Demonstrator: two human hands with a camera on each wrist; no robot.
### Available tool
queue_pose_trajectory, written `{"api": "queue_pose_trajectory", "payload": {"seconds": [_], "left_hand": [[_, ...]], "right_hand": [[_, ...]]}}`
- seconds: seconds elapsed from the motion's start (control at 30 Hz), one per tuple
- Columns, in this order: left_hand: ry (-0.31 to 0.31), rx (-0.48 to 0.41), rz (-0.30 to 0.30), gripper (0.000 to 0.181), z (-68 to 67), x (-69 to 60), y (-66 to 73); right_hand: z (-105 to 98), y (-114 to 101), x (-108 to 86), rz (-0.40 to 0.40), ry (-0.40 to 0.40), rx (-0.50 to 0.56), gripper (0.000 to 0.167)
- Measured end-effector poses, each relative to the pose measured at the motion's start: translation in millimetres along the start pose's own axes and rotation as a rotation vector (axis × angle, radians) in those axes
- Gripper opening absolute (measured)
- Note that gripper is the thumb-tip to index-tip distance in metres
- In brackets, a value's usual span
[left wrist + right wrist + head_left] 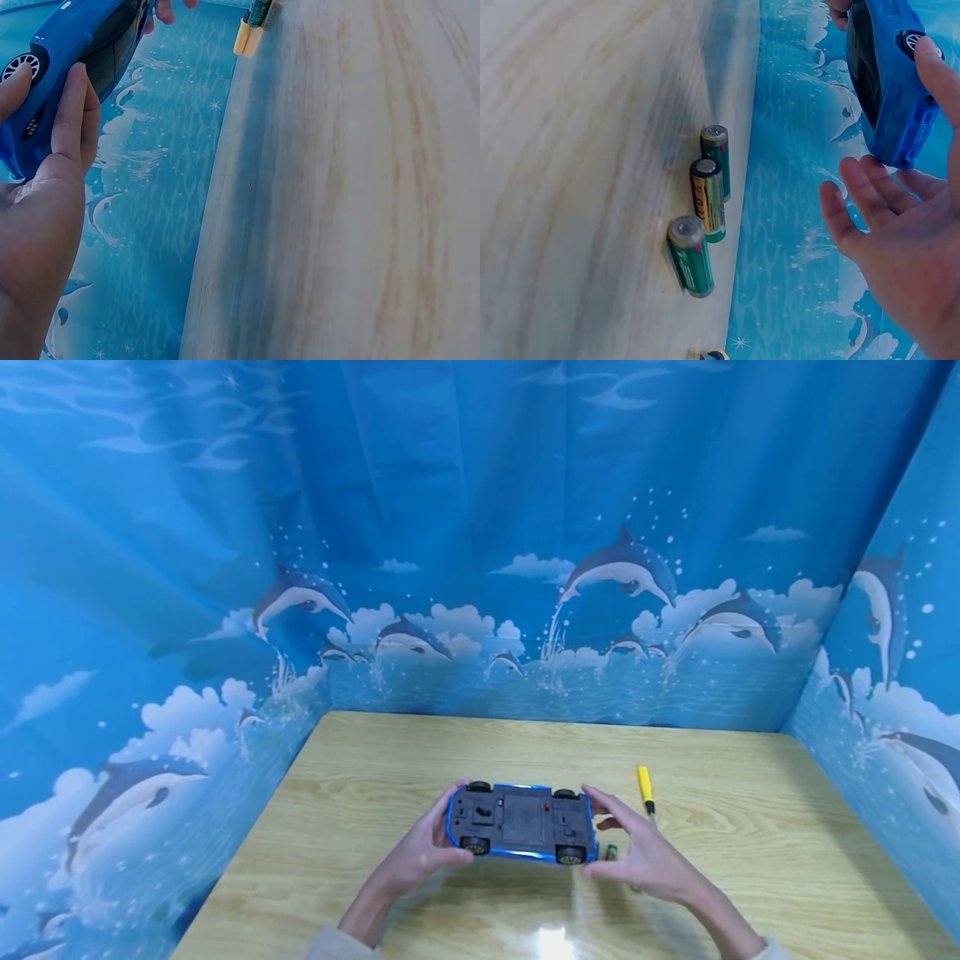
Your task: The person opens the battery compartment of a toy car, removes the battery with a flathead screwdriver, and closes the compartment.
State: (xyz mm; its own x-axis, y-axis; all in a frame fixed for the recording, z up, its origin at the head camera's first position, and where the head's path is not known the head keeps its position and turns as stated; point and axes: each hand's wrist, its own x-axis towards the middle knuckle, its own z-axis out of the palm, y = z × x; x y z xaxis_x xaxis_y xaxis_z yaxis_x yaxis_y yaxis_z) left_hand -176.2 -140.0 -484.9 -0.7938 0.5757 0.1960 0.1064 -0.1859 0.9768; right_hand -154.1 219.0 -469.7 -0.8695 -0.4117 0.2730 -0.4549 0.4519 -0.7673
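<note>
A blue toy car (528, 818) is held above the table with its dark underside facing the head camera. My left hand (420, 852) grips its left end, the thumb by a wheel and the fingers along the other side, as the left wrist view also shows. At the right end is my right hand (645, 856), thumb and forefinger at opposite corners, the other fingers spread apart from the car. Three green batteries (689, 255) stand on the table beneath the right hand; in the head view that hand partly hides them.
A screwdriver with a yellow handle (645, 783) lies behind my right hand on the wooden table (420, 743). Blue curtains (450, 527) printed with dolphins hang along the table's back and sides.
</note>
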Motion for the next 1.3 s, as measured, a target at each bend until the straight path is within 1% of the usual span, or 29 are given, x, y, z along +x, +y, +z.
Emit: {"api": "queue_pose_trajectory", "payload": {"seconds": [0.1,0.37,0.63,0.83,1.0,1.3], "left_hand": [[-0.013,-0.001,0.013,0.103,0.3,-0.1,-0.7],[-0.041,-0.017,0.028,0.1,-2.5,0.0,-5.3],[-0.044,-0.014,0.007,0.101,-4.3,-0.3,-4.9],[-0.05,-0.011,-0.013,0.101,-5.6,-0.6,-4.9],[-0.059,-0.02,-0.031,0.102,-6.5,-0.5,-5.0],[-0.084,-0.041,-0.042,0.102,-7.3,0.4,-4.5]], "right_hand": [[2.0,0.3,-0.6,0.002,-0.007,0.033,0.1],[7.7,2.7,-1.8,-0.003,0.0,0.021,0.094],[10.4,3.2,-1.6,-0.017,0.013,0.022,0.093],[11.8,2.5,-1.9,-0.011,0.013,0.02,0.094],[13.6,4.4,-3.0,-0.02,0.02,0.01,0.093],[14.5,4.2,-3.7,-0.032,0.012,0.013,0.094]]}}
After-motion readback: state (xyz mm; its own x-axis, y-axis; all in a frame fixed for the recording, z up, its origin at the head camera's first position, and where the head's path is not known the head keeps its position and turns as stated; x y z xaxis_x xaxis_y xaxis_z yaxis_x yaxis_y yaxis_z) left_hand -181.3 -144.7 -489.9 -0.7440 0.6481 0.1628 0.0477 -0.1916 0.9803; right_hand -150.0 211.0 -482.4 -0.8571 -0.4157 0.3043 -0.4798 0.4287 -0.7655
